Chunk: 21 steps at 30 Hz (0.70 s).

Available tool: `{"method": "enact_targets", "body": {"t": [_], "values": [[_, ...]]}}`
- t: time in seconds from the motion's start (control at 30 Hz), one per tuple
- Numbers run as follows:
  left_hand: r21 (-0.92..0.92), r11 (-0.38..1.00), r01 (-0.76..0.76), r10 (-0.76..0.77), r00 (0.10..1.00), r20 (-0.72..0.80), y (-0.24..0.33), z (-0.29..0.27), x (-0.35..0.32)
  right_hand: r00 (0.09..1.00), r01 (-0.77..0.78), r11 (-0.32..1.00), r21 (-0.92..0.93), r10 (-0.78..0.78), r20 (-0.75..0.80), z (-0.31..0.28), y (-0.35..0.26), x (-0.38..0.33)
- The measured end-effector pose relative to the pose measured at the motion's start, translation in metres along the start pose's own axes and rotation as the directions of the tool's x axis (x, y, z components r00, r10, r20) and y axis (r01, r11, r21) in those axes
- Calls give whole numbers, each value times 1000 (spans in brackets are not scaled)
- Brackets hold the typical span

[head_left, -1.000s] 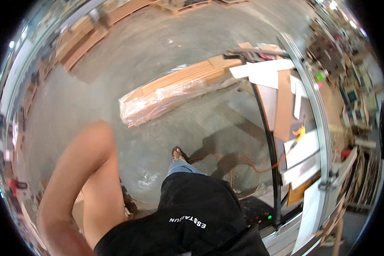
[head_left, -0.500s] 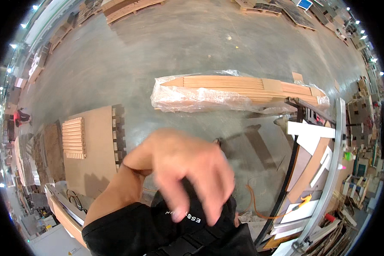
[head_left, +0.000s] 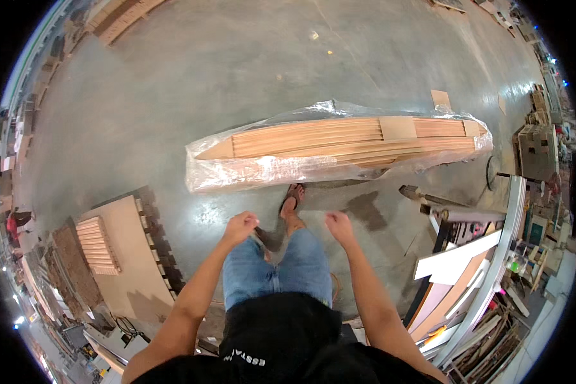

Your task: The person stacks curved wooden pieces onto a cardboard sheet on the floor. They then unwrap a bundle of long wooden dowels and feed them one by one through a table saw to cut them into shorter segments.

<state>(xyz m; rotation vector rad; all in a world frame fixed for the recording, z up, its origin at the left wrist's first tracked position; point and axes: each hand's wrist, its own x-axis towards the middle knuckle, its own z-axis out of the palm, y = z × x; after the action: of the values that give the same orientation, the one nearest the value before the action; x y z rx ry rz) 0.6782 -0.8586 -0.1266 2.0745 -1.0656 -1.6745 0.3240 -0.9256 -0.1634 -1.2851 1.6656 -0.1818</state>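
My left hand (head_left: 242, 226) hangs in front of my left thigh with its fingers loosely curled; nothing shows in it. Out in front of my right thigh is my right hand (head_left: 338, 225), also curled in and seemingly bare. Neither touches anything. Just beyond both lies a long bundle of wooden strips (head_left: 313, 142) on the floor, wrapped in clear plastic film (head_left: 237, 176). A brown cardboard piece (head_left: 398, 127) rests across the top of the strips. My sandalled foot (head_left: 290, 201) is close to the bundle's near side.
At right stands a metal-railed table (head_left: 493, 281) with white and brown boards (head_left: 457, 257). A pallet topped with a cardboard sheet (head_left: 131, 246) and a short stack of wooden strips (head_left: 97, 246) is at left. A loose cardboard piece (head_left: 440, 100) lies beyond the bundle.
The arm that was raised close before me has lowered, and both hands now show apart at thigh height. The wrapped bundle appears nearer, and my legs have come into view.
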Motion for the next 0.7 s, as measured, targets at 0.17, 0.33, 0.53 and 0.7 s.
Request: {"method": "enact_targets", "body": {"t": [0.17, 0.33, 0.53, 0.7], "values": [[165, 985, -57, 86, 980, -179, -58, 7, 135, 975, 211, 973, -95, -201, 98, 44, -77, 169], [479, 878, -26, 154, 961, -229, -59, -21, 249, 908, 411, 812, -414, -323, 268, 117, -58, 310], [692, 721, -35, 238, 950, -200, -116, -42, 341, 832, 555, 574, -602, -389, 396, 183, -21, 396], [719, 693, 41, 170, 961, -218, -162, -54, 332, 739, 670, 446, -593, -330, 587, 194, -13, 403]]}}
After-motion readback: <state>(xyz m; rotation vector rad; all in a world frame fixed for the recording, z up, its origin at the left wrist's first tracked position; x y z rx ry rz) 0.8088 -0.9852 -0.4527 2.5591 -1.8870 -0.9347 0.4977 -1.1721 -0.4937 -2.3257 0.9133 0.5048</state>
